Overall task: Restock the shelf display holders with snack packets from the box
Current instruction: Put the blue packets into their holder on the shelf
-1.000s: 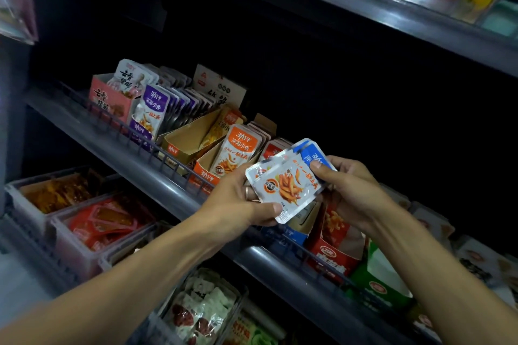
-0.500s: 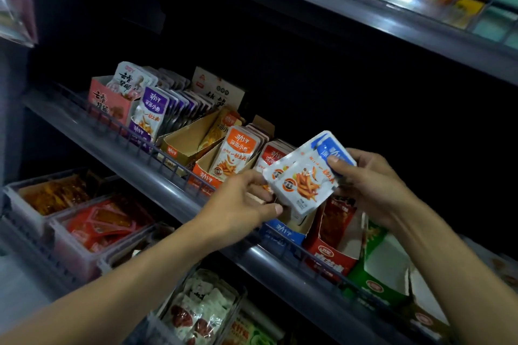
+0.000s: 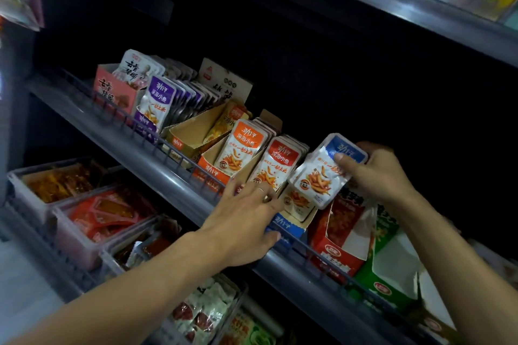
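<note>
My right hand (image 3: 375, 173) grips a small stack of blue-topped snack packets (image 3: 322, 176) and holds it tilted over the blue cardboard display holder (image 3: 288, 225) on the middle shelf. One packet (image 3: 297, 204) sits inside that holder. My left hand (image 3: 246, 218) rests on the holder's front left, thumb under the front edge and fingers spread towards the packets. To the left stand the red-packet holder (image 3: 277, 165) and the orange-packet holder (image 3: 238, 152), both filled.
Further left are a nearly empty yellow holder (image 3: 193, 134), purple packets (image 3: 157, 103) and a pink box (image 3: 112, 89). A red box (image 3: 336, 244) and a green box (image 3: 386, 277) stand right of the blue holder. A wire rail (image 3: 168, 148) fronts the shelf. Plastic bins (image 3: 70, 221) sit below.
My right hand carried the blue packets right and down to the blue holder. My left hand let go of the stack and dropped onto the holder's front.
</note>
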